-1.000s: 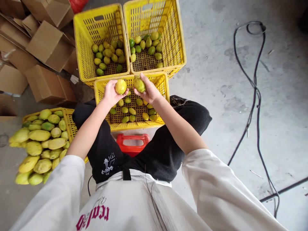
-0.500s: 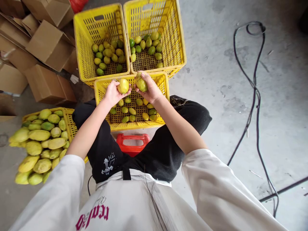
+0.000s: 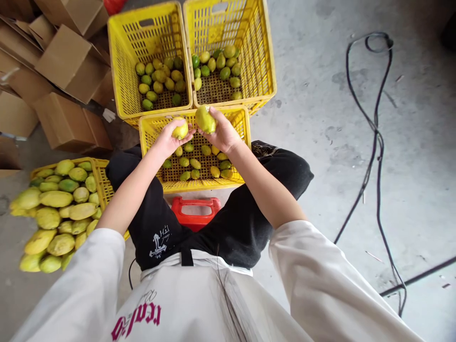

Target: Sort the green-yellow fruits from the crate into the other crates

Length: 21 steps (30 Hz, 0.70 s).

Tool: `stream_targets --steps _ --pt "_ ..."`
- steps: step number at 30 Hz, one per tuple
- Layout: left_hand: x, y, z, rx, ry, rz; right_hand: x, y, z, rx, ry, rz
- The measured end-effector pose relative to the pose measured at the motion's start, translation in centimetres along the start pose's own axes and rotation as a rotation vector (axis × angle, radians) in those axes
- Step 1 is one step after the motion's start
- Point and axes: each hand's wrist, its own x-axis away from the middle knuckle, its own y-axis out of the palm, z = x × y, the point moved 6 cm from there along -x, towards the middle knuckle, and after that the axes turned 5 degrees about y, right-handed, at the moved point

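My left hand [image 3: 171, 139] is closed round a yellow lemon [image 3: 180, 129], its thumb on top and its fingertips stretched underneath. Opposite it, my right hand [image 3: 224, 129] grips a larger yellow-green lemon [image 3: 205, 118], with the thumb along its upper side. The two hands are close together above the near yellow crate [image 3: 199, 186]. Inside that crate, several small green and yellow lemons [image 3: 195, 164] lie scattered on the slatted bottom. My forearms and hands cover part of its far side.
Two more yellow crates stand beyond, a left one [image 3: 121, 71] and a right one [image 3: 261, 61], each holding several lemons. At lower left, another crate [image 3: 103, 183] is heaped with lemons [image 3: 59, 199]. Cardboard boxes [image 3: 67, 64] pile up upper left. A red handle [image 3: 195, 219] shows between my legs; a black cable [image 3: 378, 142] crosses the floor.
The lemon in my right hand has turned and shifted slightly left and up, showing a smoother yellow-green side. My left hand has tilted its lemon a little, with the thumb now across it.
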Motion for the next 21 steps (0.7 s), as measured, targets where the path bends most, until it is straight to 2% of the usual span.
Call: stream_targets --steps 3,11,16,21 --pt "0.1 0.3 -0.4 -0.014 -0.030 -0.052 0.6 -0.1 -0.1 0.003 -0.020 0.016" --pt "-0.2 0.5 -0.3 0.008 -0.076 -0.090 0.2 -0.7 0.2 0.058 0.108 0.096" --pt "0.0 0.5 -0.4 -0.011 -0.081 -0.081 0.3 -1.3 -1.0 0.079 0.019 0.197" --pt "0.1 0.4 -0.7 -0.023 -0.048 -0.090 0.6 -0.5 -1.4 0.101 0.012 0.109"
